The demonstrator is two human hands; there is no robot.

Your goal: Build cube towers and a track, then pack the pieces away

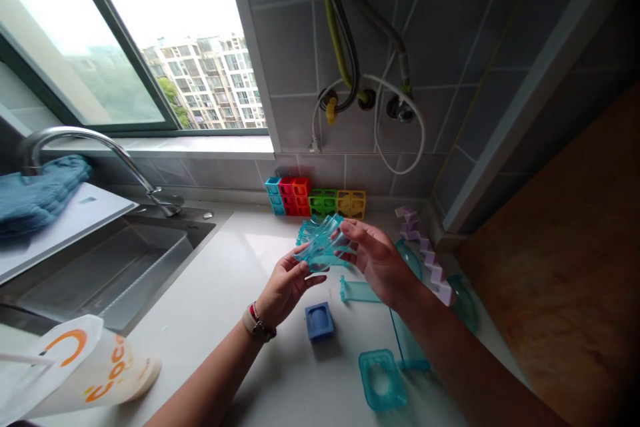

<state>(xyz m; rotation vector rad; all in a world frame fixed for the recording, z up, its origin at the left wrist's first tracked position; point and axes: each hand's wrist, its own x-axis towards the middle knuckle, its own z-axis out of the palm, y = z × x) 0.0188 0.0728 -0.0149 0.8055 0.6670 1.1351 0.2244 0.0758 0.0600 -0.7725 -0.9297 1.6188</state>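
Between my two hands is a translucent teal plastic piece (321,240) with curved, wavy walls, held above the counter. My left hand (287,280) grips its lower left end with thumb and fingers. At its upper right end, the fingers of my right hand (377,257) are closed on it. Another teal plastic part (303,232) shows partly behind it. Below my hands sits a blue square block (319,321) with a rounded recess. A flat teal strip (361,291) lies under my right hand, and a teal square frame (383,380) is nearer me.
Colored cubes, red (295,196), green (323,202) and yellow (351,203), line the wall. A lilac zigzag piece (425,250) and curved teal parts (463,303) lie right. The sink (205,230), faucet (107,140) and drink cup (100,373) are left.
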